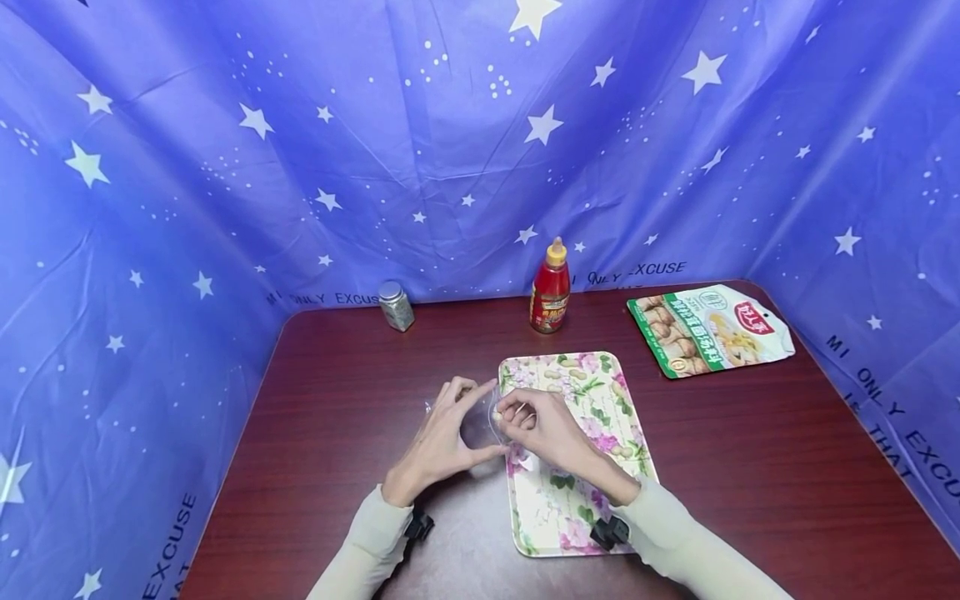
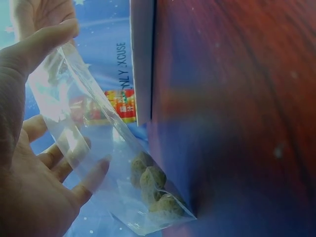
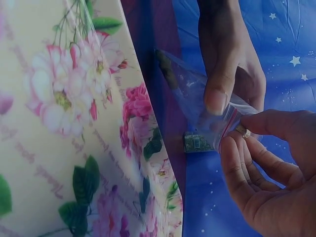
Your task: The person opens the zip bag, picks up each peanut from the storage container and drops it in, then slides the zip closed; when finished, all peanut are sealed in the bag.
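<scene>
While the clear bag [image 3: 200, 111] is just left of the floral tray [image 1: 543, 517], the left hand [image 1: 442, 433] holds it in a wide curve; the right hand [image 1: 543, 429] pinches a small piece [image 3: 243, 131] at its mouth. Filling seems underway, probably needing release inside.

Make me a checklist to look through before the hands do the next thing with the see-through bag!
1. Left hand holding the clear bag: ok.
2. Round lumps down at the bag's far end: ok.
3. Right hand pinching the small tan thing: ok.
4. Bag closed up: not ok, its mouth looks open.
5. Red bottle standing upright: ok.
6. No tiny holes in the bag: cannot tell.
</scene>
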`<action>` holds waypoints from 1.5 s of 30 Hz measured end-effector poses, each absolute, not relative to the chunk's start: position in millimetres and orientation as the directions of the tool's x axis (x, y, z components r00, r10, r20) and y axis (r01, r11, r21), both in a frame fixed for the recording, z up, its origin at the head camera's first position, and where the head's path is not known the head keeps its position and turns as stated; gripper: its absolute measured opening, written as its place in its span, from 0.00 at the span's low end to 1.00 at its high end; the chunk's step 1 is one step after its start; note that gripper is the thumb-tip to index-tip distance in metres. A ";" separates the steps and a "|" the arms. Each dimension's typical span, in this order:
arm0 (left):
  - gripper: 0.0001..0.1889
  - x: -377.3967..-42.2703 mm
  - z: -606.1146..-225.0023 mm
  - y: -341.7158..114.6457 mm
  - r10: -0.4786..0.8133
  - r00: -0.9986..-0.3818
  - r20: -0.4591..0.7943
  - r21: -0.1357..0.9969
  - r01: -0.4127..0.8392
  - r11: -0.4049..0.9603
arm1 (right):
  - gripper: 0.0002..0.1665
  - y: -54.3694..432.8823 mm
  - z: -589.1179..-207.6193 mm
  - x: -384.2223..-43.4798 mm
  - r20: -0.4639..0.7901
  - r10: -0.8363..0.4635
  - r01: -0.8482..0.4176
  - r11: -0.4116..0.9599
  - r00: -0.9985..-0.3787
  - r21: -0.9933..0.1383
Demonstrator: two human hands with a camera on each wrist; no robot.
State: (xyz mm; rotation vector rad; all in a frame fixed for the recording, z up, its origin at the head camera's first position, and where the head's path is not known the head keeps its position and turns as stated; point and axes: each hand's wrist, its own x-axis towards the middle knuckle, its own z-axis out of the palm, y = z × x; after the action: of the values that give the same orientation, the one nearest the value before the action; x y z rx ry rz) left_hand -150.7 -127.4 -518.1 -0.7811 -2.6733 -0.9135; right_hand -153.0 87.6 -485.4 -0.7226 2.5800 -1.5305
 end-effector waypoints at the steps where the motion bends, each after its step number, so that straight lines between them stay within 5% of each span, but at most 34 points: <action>1: 0.52 -150.6 -518.1 -127.3 0.414 -0.839 0.354 0.509 0.544 0.667 | 0.06 88.1 -485.2 -152.8 0.182 -0.418 -0.359 0.396 -0.890 -0.845; 22: 0.51 -151.0 -518.6 -126.3 0.420 -0.841 0.339 0.528 0.540 0.656 | 0.06 108.6 -487.1 -149.1 0.152 -0.376 -0.323 0.447 -0.914 -0.834; 45: 0.51 -148.6 -521.8 -128.0 0.407 -0.846 0.345 0.551 0.533 0.642 | 0.03 196.9 -502.2 -144.0 0.050 -0.219 -0.177 0.610 -0.974 -0.773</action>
State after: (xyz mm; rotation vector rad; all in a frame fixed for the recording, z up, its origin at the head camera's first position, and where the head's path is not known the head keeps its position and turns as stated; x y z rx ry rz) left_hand -148.6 -128.0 -521.8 -0.7733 -2.6717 -0.9883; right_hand -144.0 196.9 -502.2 -0.3412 2.7734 -1.3232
